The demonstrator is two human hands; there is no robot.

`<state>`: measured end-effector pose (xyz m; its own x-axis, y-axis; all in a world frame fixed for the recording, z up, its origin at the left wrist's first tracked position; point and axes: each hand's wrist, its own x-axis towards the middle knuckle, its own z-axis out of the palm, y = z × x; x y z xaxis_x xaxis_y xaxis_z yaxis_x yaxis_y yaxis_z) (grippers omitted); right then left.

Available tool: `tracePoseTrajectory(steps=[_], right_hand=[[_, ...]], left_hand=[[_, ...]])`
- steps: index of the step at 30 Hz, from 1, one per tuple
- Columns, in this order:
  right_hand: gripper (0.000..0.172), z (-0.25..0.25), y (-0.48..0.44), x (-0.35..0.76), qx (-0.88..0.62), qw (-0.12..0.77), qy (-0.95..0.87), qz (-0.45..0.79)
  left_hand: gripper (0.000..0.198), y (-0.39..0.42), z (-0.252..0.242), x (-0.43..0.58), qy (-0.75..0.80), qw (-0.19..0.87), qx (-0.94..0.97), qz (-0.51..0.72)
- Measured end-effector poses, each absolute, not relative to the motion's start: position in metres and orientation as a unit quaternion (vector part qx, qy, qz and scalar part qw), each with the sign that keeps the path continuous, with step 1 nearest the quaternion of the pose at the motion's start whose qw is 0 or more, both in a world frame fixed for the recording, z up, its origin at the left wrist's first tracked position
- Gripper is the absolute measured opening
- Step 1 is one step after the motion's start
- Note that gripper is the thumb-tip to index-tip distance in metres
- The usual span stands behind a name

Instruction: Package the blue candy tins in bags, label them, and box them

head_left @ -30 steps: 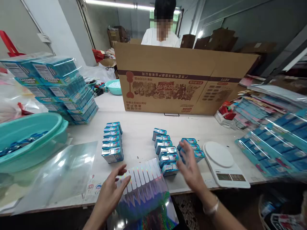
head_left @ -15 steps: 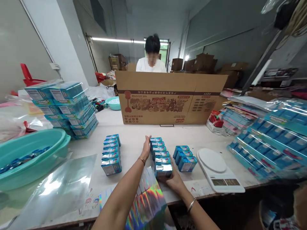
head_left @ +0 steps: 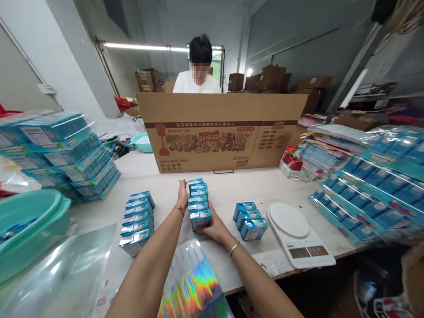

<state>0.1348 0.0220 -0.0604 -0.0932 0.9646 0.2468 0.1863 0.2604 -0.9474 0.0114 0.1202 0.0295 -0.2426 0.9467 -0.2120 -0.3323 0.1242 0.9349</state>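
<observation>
A row of several small blue tins (head_left: 198, 204) stands on the table between my two hands. My left hand (head_left: 182, 195) lies along the left side of this row, its fingers reaching toward the far end. My right hand (head_left: 214, 224) is wrapped round the near end and right side. Left of my left arm is another row of similar blue tins (head_left: 136, 221), close together. Three more blue tins (head_left: 251, 221) stand to the right of my right hand. A shiny rainbow-coloured sheet (head_left: 194, 282) lies below and between my forearms.
A white digital scale (head_left: 294, 234) sits at right, near wrapped packs of blue tins (head_left: 374, 194). A large cardboard box (head_left: 218, 110) stands across the back; a person (head_left: 195, 83) is behind it. Stacked packs (head_left: 62, 154) and turquoise basins (head_left: 33, 229) are at left.
Both hands have moved the middle row of tins away from me and to the left, widening its gap from the three tins. The camera view has shifted too.
</observation>
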Motion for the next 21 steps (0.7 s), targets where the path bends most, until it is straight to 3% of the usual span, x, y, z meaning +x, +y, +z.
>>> tracePoseTrajectory(steps=[2,4,7,9,11,14,17,21], right_hand=[[0.109,-0.066,0.007,0.145,-0.508,0.451,-0.631,0.374],[0.095,-0.077,-0.020,0.158,-0.552,0.425,-0.632,0.338],[0.062,-0.095,-0.068,0.174,-0.577,0.384,-0.672,0.260],[0.055,-0.102,-0.097,0.174,-0.565,0.343,-0.720,0.209],[0.051,-0.102,-0.116,0.164,-0.555,0.317,-0.750,0.168],[0.040,-0.091,-0.125,0.140,-0.555,0.332,-0.749,0.143],[0.032,-0.075,-0.125,0.122,-0.556,0.392,-0.712,0.173],[0.030,-0.052,-0.133,0.120,-0.554,0.465,-0.603,0.338]], left_hand=[[0.054,0.082,0.032,0.004,0.528,0.506,0.289,0.618],[0.048,0.020,0.028,-0.010,0.525,0.473,0.319,0.631],[0.057,-0.094,0.011,-0.041,0.555,0.326,0.489,0.588],[0.063,-0.161,-0.010,-0.069,0.681,0.195,0.411,0.574],[0.078,-0.207,-0.035,-0.098,0.772,0.145,0.310,0.535],[0.088,-0.237,-0.067,-0.124,0.800,0.235,0.231,0.501],[0.079,-0.240,-0.072,-0.122,0.732,0.380,0.180,0.536],[0.063,-0.239,-0.048,-0.108,0.678,0.389,0.148,0.606]])
